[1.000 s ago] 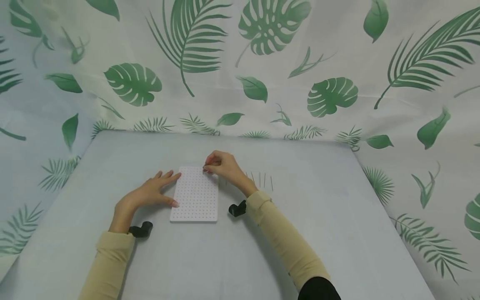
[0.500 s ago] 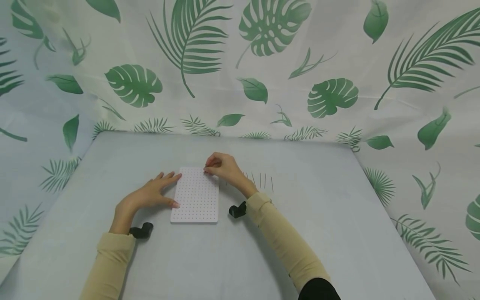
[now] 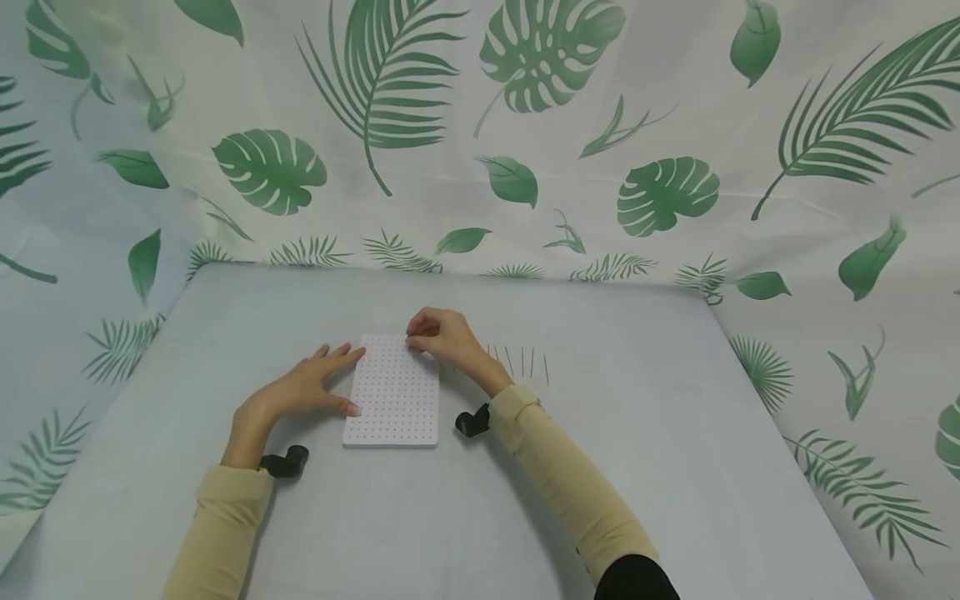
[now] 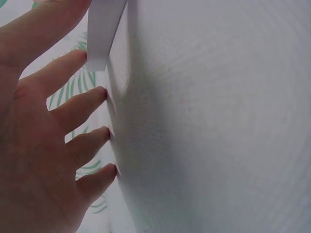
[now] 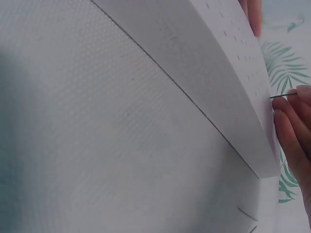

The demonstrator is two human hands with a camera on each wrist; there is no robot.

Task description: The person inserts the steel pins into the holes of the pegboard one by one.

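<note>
A white pegboard (image 3: 393, 400) with rows of small holes lies flat on the table. My left hand (image 3: 303, 385) is spread at its left side, with thumb and forefinger touching the edge. In the left wrist view, the other fingertips (image 4: 100, 92) of that hand rest on the table beside the board's side wall. Over the board's far right corner, my right hand (image 3: 450, 337) pinches a thin dark pin (image 5: 284, 95) between thumb and fingers. The right wrist view shows the pin's free end right at the holed surface.
Several thin pins (image 3: 532, 362) lie in a loose row on the white table (image 3: 637, 467), right of the board and partly behind the right forearm. Black wrist cameras (image 3: 285, 461) hang by both wrists. A leaf-patterned curtain (image 3: 570, 183) borders the table's back and sides.
My right hand has edged very slightly left over the far end of the board, still pinching the pin. The left hand keeps its place at the edge.
</note>
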